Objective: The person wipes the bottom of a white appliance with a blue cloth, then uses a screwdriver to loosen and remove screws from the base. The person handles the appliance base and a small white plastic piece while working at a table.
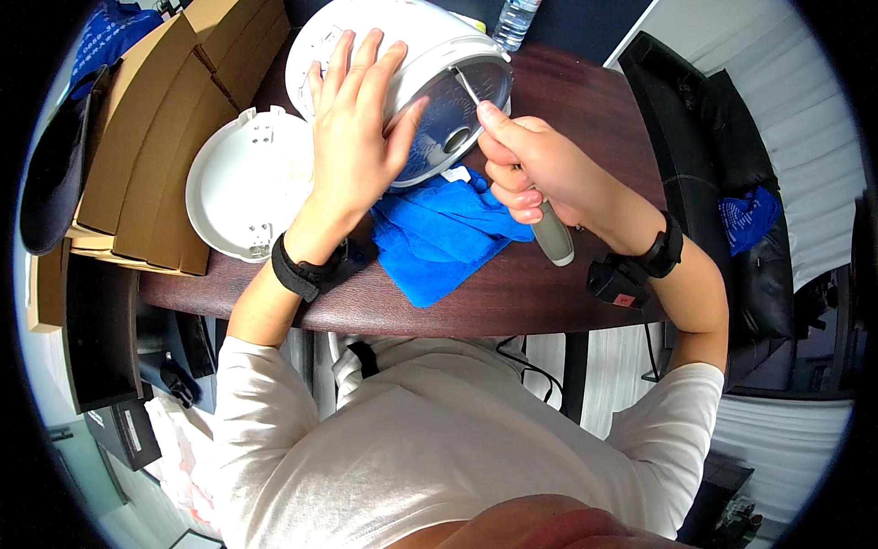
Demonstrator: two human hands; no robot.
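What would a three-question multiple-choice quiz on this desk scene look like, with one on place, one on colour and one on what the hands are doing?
1. Where does the loose white round cover lie?
A. left of the appliance, beside the cardboard boxes
B. on the black chair
C. on the blue cloth

2. What colour is the cloth under the appliance?
A. red
B. blue
C. yellow

3. What does the right hand do?
A. rests flat on the table
B. grips a screwdriver
C. holds a bottle

Answers:
1 A: the cover lies on the table next to the boxes.
2 B: the cloth is bright blue.
3 B: the right hand grips a grey-handled screwdriver, its tip in the tilted white appliance, which the left hand steadies.
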